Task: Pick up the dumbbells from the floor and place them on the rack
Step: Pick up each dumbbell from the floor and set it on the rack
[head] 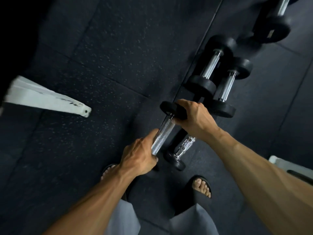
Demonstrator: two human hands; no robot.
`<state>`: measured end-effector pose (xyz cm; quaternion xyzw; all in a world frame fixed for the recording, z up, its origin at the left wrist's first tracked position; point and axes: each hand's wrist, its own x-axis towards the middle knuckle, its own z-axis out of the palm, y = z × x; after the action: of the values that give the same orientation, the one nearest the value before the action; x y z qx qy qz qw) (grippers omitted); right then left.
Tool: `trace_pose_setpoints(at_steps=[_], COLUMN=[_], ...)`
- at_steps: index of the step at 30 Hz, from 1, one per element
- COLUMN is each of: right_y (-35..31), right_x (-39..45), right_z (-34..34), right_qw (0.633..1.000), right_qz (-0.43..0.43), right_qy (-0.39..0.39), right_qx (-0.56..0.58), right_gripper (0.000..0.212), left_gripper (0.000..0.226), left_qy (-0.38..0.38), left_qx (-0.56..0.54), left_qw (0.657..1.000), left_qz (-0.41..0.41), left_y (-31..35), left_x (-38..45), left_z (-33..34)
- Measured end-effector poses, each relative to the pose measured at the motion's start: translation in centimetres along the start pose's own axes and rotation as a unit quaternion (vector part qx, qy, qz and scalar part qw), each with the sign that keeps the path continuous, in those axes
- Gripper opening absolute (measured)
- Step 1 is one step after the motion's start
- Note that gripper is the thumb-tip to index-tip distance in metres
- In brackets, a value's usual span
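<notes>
Chrome-handled dumbbell (164,133), centre frame: the left hand (138,157) is wrapping its knurled bar at the lower end, fingers curled tight; the right hand (194,119) is gripping the upper black head, fingers bent over its rim. Second dumbbell (182,150) is lying on the dark rubber floor (105,56) just right of it, under the right wrist. More dumbbells (211,68) are lying toward upper right. White frame leg (49,99) is jutting in at left. Sandalled feet (201,185) are standing at the bottom.
</notes>
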<state>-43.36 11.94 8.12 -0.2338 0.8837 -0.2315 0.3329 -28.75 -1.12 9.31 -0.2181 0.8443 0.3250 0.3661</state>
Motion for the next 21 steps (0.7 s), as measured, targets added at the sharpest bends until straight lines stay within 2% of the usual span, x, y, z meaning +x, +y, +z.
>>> trace_pose_setpoints(at_steps=[5,12,17,21], right_y=[-7.0,-17.7,-25.8,-32.6], right_x=[-3.3,-7.7,-10.4,-12.5], right_z=[-7.2,-17.4,-23.6,-26.8], right_qw=[0.999,0.994,0.983,0.972], right_qz=[-0.032,-0.103,-0.177,-0.222], right_qy=[0.021,0.019,-0.013,-0.027], right_qx=[-0.004,0.004,-0.038,-0.076], right_gripper=[0.026,0.033,0.029,0.027], left_gripper=[0.086,0.084,0.085,0.086], left_qy=[0.032,0.113,0.17,0.201], left_qx=[-0.03,-0.073,-0.173,-0.197], left_qw=[0.999,0.991,0.97,0.959], left_qz=[0.004,-0.02,-0.013,-0.022], left_y=[2.9,7.8,10.1,10.7], left_x=[-7.4,-18.5,-26.3,-31.9], left_z=[-5.5,-13.8,-18.1,-21.7])
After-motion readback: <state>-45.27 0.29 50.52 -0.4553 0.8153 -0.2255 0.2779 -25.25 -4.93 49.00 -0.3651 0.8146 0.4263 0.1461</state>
